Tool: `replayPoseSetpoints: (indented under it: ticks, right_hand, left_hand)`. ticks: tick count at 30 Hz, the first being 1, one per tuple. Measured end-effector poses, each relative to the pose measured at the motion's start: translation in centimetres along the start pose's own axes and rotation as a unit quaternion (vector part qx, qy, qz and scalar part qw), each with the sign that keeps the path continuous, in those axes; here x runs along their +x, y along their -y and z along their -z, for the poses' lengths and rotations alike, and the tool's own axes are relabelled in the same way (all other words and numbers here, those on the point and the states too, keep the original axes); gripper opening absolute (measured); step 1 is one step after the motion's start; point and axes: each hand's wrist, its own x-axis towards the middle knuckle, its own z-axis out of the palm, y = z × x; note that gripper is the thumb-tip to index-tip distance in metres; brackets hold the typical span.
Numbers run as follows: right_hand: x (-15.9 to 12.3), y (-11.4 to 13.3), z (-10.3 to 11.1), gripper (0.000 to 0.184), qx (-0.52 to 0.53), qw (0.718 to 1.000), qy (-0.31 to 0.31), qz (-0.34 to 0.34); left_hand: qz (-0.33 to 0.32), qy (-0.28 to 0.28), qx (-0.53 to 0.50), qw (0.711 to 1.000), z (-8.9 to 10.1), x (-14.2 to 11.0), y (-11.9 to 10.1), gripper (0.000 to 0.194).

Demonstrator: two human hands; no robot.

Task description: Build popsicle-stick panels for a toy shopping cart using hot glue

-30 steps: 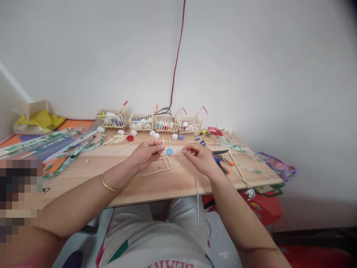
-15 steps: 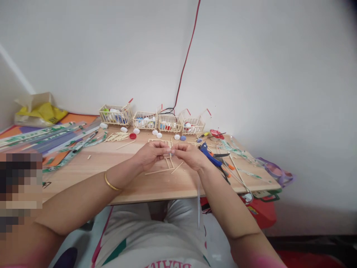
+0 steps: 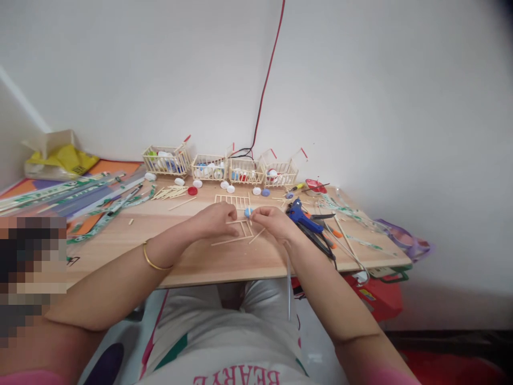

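Note:
My left hand is over the table, fingers apart and nothing in them, beside pale wooden sticks laid out as a ladder-like frame. A second small stick frame lies just below its fingertips. My right hand has thumb and forefinger pinched together at a light blue bottle cap. A short pale stick crosses in front of the cap; whether the fingers grip it, the cap or some small piece is unclear. A loose stick lies under my right hand.
Stick-built baskets filled with caps, among them the leftmost basket, line the wall. A blue glue gun lies right of my right hand. A stick pile, a red cap and plastic-wrapped strips are left.
My hands, fingertips together before, have come apart. The left hand has moved left and its fingers have spread. The light blue cap now shows between the hands.

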Motion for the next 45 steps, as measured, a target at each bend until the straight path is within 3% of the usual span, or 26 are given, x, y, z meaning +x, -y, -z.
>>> replayPoseSetpoints:
  ticks: [2, 5, 13, 17, 21, 24, 27, 29, 32, 35, 36, 38, 39, 40, 42, 44, 45]
  right_hand:
    - [-0.4, -0.2, -0.4, 0.019, -0.041, 0.999, -0.003, -0.015]
    - [-0.8, -0.2, -1.1, 0.017, -0.073, 0.997, -0.012, -0.026]
    - [-1.5, 0.1, -1.1, 0.018, -0.06, 0.998, -0.018, 0.017]
    - [-2.2, 0.2, -1.0, 0.015, -0.068, 0.996, -0.045, 0.022]
    - [-5.6, 0.2, -0.5, 0.012, -0.041, 0.99, -0.081, 0.108]
    - [-9.9, -1.1, 1.4, 0.015, 0.008, 0.984, -0.085, 0.153]
    - [-13.6, -2.8, 4.3, 0.019, 0.111, 0.966, -0.196, 0.13]
    - [-14.8, -3.3, 6.2, 0.017, 0.161, 0.943, -0.258, 0.136]
    - [-15.1, -3.2, 7.7, 0.016, 0.202, 0.933, -0.26, 0.147]
    - [-14.8, -3.3, 7.8, 0.018, 0.203, 0.942, -0.226, 0.143]
    - [-14.7, -3.5, 7.6, 0.018, 0.209, 0.942, -0.221, 0.141]
    - [-14.4, -3.9, 7.3, 0.017, 0.228, 0.939, -0.217, 0.137]
    - [-14.4, -4.1, 7.1, 0.017, 0.238, 0.938, -0.214, 0.134]
    - [-14.3, -4.3, 6.9, 0.016, 0.247, 0.937, -0.21, 0.131]
    - [-14.2, -4.3, 6.5, 0.015, 0.258, 0.937, -0.197, 0.126]
    - [-14.3, -4.1, 6.2, 0.013, 0.268, 0.937, -0.187, 0.127]
    - [-14.4, -3.9, 6.1, 0.013, 0.272, 0.936, -0.183, 0.129]
  left_hand:
    - [-0.006, 0.029, 0.093, 0.995, -0.3, -0.3, 0.0, 0.039]
    - [0.003, 0.043, 0.148, 0.988, -0.7, -0.8, -0.3, 0.047]
    - [0.018, 0.022, 0.131, 0.991, -0.7, -1.7, -1.3, 0.036]
    - [0.012, 0.025, 0.128, 0.991, -1.0, -1.4, -0.7, 0.036]
    - [-0.023, 0.009, 0.151, 0.988, -0.6, -1.2, -0.3, 0.031]
    - [-0.121, -0.012, 0.107, 0.987, -0.8, -1.5, -2.3, 0.017]
    - [-0.25, 0.039, 0.042, 0.966, -2.5, -2.8, -6.8, 0.016]
    - [-0.294, 0.082, 0.013, 0.952, -4.5, -4.0, -10.0, 0.019]
    - [-0.27, 0.059, -0.046, 0.96, -7.7, -5.9, -12.7, 0.028]
    - [-0.252, 0.093, -0.156, 0.951, -10.4, -7.8, -12.0, 0.032]
    - [-0.219, 0.1, -0.19, 0.952, -11.2, -8.3, -11.4, 0.027]
    - [-0.081, 0.084, -0.267, 0.957, -12.7, -9.3, -10.3, 0.021]
    - [0.0, 0.09, -0.325, 0.942, -13.4, -9.6, -9.9, 0.023]
    - [0.077, 0.114, -0.407, 0.903, -13.9, -9.8, -9.8, 0.029]
    - [0.192, 0.184, -0.586, 0.766, -14.3, -9.8, -10.0, 0.043]
    - [0.214, 0.243, -0.692, 0.645, -13.4, -9.4, -10.6, 0.045]
    - [0.199, 0.254, -0.719, 0.616, -12.4, -9.0, -10.9, 0.042]
